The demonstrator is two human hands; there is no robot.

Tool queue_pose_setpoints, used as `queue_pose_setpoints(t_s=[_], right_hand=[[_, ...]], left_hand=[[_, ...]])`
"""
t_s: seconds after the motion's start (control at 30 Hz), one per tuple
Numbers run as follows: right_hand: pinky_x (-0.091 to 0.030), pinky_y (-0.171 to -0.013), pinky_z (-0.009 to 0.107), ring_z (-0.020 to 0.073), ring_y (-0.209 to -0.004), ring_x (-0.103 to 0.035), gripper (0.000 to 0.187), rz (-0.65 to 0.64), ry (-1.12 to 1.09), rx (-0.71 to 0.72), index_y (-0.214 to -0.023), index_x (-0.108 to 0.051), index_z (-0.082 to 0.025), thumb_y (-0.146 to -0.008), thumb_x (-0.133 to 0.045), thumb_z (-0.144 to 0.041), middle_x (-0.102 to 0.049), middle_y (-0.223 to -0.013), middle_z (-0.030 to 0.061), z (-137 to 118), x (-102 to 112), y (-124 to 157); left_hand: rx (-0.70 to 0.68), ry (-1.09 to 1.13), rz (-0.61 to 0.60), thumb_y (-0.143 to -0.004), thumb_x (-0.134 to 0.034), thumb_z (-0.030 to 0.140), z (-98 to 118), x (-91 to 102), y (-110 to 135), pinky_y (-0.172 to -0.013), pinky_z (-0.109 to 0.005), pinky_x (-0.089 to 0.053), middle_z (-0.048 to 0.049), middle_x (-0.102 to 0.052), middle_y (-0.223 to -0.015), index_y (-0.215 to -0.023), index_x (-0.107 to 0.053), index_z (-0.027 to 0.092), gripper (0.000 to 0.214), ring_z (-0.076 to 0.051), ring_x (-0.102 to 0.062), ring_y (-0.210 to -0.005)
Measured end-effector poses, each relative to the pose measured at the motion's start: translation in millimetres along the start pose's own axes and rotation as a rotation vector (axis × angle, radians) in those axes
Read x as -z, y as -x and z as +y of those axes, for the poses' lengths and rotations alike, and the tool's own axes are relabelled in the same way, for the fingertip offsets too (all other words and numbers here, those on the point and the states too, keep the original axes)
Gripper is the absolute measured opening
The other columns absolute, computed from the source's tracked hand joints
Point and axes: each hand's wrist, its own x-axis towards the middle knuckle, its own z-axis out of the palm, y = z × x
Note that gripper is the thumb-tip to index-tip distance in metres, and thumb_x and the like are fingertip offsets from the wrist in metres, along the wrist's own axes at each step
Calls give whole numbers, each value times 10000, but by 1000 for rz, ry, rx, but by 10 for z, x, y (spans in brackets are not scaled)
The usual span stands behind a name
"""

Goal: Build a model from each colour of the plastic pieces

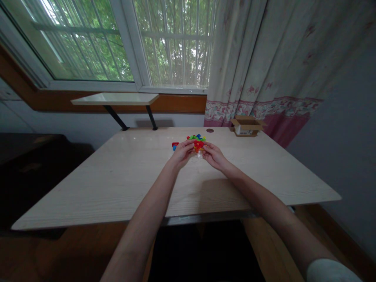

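Note:
Both my hands meet above the middle of a pale wooden table. My left hand and my right hand pinch a small cluster of coloured plastic pieces, mostly red, from either side, fingers closed on it. Just behind the held cluster lies a small pile of green, blue and yellow pieces. A loose red and blue piece rests on the table to the left of my left hand.
An open small cardboard box stands at the table's far right. A round brown spot shows near the far edge. A white shelf juts out under the window. A patterned curtain hangs at the right.

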Motion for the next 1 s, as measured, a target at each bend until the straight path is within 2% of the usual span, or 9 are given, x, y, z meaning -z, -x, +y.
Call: queue_pose_setpoints(t_s=[0.3,0.43,0.63,0.8,1.0], right_hand=[[-384,-541,221,68,-546,-468,310,36,71,27,-850,-637,-209,-578,-781,-253,-587,-663,-39,-3,-29,17],[-369,-530,221,66,-527,-455,346,53,124,33,-885,-647,-225,-570,-780,-277,-590,-654,-43,-3,-52,25],[-396,-530,219,81,-571,-503,433,54,214,60,-977,-648,-252,-565,-772,-308,-646,-784,-13,22,-43,7],[-415,-555,222,91,-627,-544,435,48,282,93,-989,-654,-271,-569,-765,-285,-655,-831,-12,18,-48,10],[-402,-541,220,79,-591,-524,455,55,347,105,-1015,-642,-272,-574,-755,-275,-648,-857,-15,15,-52,14]], left_hand=[[-40,-23,4,-585,-767,157,-5,14,-8,-501,-184,-428,-17,-655,-659,-898,-650,127,335,-66,-536,-490],[-68,-39,26,-558,-784,173,-14,29,-30,-481,-177,-408,7,-628,-598,-811,-635,134,296,-62,-518,-469],[-39,-75,26,-602,-761,204,-21,10,-24,-519,-211,-433,-20,-647,-644,-789,-669,115,227,-69,-518,-482],[-29,-70,-42,-577,-784,220,-23,-6,19,-605,-237,-460,-53,-685,-756,-856,-680,121,313,-113,-599,-617],[-14,-69,-72,-541,-803,191,-11,-15,35,-581,-223,-454,-63,-694,-760,-877,-679,109,367,-106,-601,-595]])
